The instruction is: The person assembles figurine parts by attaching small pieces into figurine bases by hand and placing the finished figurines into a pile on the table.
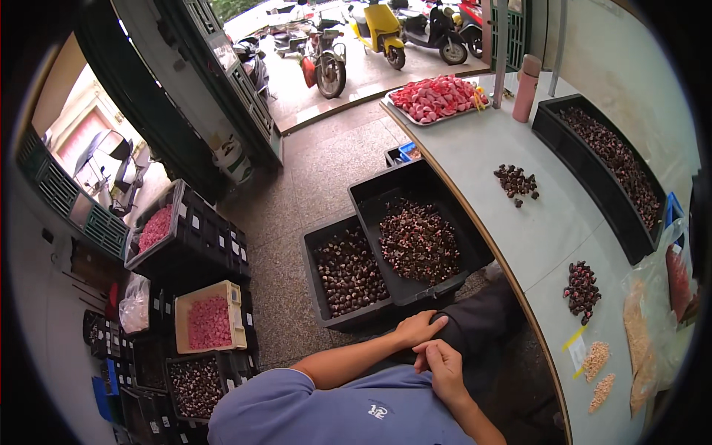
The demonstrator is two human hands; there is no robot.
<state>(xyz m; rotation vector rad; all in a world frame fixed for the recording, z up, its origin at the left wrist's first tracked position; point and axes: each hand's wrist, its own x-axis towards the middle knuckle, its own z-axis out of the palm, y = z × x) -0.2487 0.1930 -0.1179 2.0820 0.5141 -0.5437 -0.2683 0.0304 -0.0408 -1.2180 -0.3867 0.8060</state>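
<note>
My left hand (420, 328) rests on my dark-trousered knee (482, 322), palm down, with its fingers laid over the leg. Just beside it, my right hand (443, 367) is loosely closed above my lap, fingers curled in; no object shows in it. In front of my knees stands a black crate (404, 178) with small dark and pink pieces (419, 241) heaped on its bottom. Partly under it, a second black crate (315, 259) holds round brown pieces (345, 274). Neither hand touches the crates.
To my right, a long table (552, 245) carries a tray of red-pink pieces (437, 100), a pink bottle (526, 89), a long black bin (593, 178), small piles (582, 293) and a plastic bag (645, 334). Stacked crates (193, 237) stand left. Scooters (378, 33) are parked outside.
</note>
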